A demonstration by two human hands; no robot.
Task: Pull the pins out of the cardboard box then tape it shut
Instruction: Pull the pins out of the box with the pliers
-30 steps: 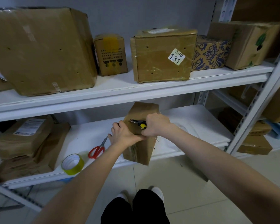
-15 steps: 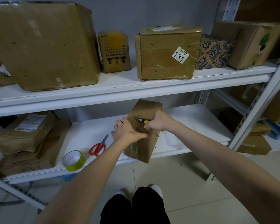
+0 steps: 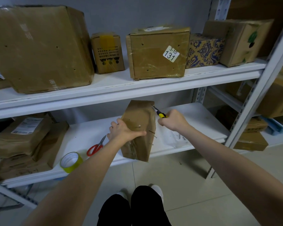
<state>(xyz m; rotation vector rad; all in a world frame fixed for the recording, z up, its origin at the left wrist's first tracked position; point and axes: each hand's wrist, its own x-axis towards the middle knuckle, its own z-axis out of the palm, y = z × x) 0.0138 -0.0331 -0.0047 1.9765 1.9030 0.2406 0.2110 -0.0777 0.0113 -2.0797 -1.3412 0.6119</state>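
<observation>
- the left hand (image 3: pixel 122 130) has its grip clenched on the tall brown cardboard box (image 3: pixel 137 115), with the thumb stretched across the near face and the fingers wrapped round the left edge.
- the right hand (image 3: pixel 173 121) has its grip closed round the yellow-and-black handles of a pair of pliers (image 3: pixel 160 114). the metal nose meets the box's upper right corner.
- the box stands on end, tilted, at the front of the white lower shelf (image 3: pixel 88 136). its bottom corner reaches past the shelf's front lip, and i cannot tell whether it rests there or is lifted.
- thin metal pins (image 3: pixel 153 132) stick out of the box's right edge just beyond the left thumb. one round pin head shows on the near face above the thumb.
- a few loose pins (image 3: pixel 177 136) lie on the lower shelf to the right of the box, below the right wrist.
- red-handled scissors (image 3: pixel 95 147) lie on the shelf left of the box, close to the left wrist. a roll of yellow-green tape (image 3: pixel 71 161) sits nearer the front edge, left of the scissors.
- brown paper parcels (image 3: pixel 20 139) are stacked at the shelf's left end.
- the white upper shelf (image 3: pixel 121 85) carries a row of cardboard boxes. one of them, a taped brown box (image 3: pixel 157 62), bears a white label reading "3-10 131".
- dark trousers (image 3: pixel 132 207) and pale shoes show below, on the tiled floor (image 3: pixel 178 185).
</observation>
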